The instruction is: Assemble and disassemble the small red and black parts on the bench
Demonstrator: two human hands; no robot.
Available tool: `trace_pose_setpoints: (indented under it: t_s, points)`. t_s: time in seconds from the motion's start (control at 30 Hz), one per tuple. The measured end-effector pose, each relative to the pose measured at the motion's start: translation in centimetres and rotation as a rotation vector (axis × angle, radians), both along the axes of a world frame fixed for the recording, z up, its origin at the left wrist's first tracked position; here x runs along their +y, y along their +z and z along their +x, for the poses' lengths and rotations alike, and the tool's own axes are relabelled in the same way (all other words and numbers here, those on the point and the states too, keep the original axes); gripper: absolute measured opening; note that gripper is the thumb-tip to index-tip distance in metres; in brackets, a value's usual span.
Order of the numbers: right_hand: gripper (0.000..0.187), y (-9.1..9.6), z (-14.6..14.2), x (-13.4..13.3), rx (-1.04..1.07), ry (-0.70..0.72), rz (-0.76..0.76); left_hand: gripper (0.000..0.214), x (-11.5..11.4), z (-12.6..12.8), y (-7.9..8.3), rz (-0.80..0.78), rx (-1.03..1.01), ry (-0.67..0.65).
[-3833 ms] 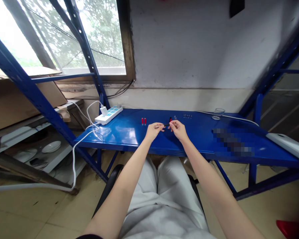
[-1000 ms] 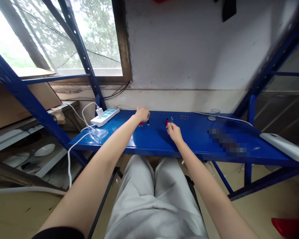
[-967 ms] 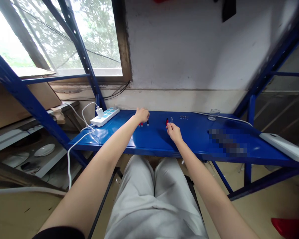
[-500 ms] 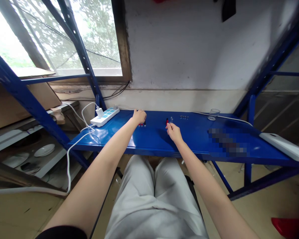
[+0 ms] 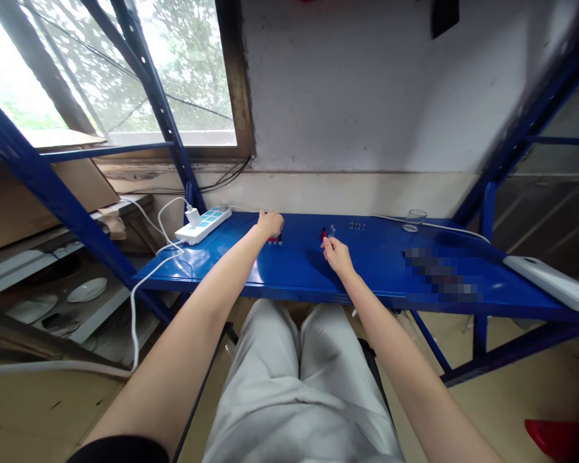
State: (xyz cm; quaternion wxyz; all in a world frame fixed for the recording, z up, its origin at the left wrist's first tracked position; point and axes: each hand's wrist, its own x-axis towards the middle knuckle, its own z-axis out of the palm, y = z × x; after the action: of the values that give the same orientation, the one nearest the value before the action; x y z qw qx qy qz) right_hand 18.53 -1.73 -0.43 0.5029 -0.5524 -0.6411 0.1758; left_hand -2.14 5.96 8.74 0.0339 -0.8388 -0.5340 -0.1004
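At the back of the blue table, my left hand (image 5: 270, 224) is closed with its fingers curled down. Just below it, several small red and black pieces (image 5: 275, 242) with pale tips form a row; its fingertips are hidden, so what they hold cannot be made out. My right hand (image 5: 338, 256) is closed in a pinch nearer the table's middle. By its fingertips is a small red piece with a black top (image 5: 323, 234); a small clear piece (image 5: 332, 231) stands just beyond. Whether the pinch grips the red piece is too small to tell.
Several tiny metallic pieces (image 5: 357, 226) stand in a row behind my right hand. Farther right are a clear glass (image 5: 414, 220), a blurred dark item (image 5: 441, 276) and a white device (image 5: 552, 283). A white power strip (image 5: 205, 225) lies left on the blue table (image 5: 299, 270).
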Motion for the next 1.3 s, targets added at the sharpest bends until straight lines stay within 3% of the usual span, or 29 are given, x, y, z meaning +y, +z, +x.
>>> trace_pose_setpoints:
  t_s: [0.3,0.63,0.73,0.83,0.93,1.07,1.2,1.3]
  points:
    - [0.043,0.0,0.0,0.0,-0.007,0.005,0.003,0.014,-0.2,0.2,0.3,-0.011,0.191,0.035]
    - [0.042,0.1,0.0,-0.1,-0.026,-0.023,-0.003,0.018,-0.4,0.3,0.8,-0.068,0.202,0.069]
    - [0.042,0.4,0.1,-0.3,-0.040,-0.113,0.039,0.026,-0.4,0.3,0.9,-0.067,0.181,0.075]
    - [0.042,0.7,0.4,-0.6,0.001,-0.303,0.128,0.035,-0.7,1.0,0.7,0.008,0.101,-0.002]
    - [0.045,0.9,0.8,-0.6,0.090,-0.448,0.165,0.039,-1.3,2.5,-0.1,0.084,-0.001,-0.137]
    - [0.044,1.0,1.1,-0.5,0.138,-0.516,0.137,0.051,-2.5,5.1,-2.4,0.045,-0.046,-0.226]
    - [0.039,1.0,1.1,-0.3,0.120,-0.501,0.055,0.062,-3.5,7.1,-5.1,-0.066,-0.066,-0.200]
    - [0.031,0.9,0.9,-0.2,-0.015,-0.455,-0.007,0.062,-3.9,8.4,-6.7,-0.028,-0.128,-0.141]
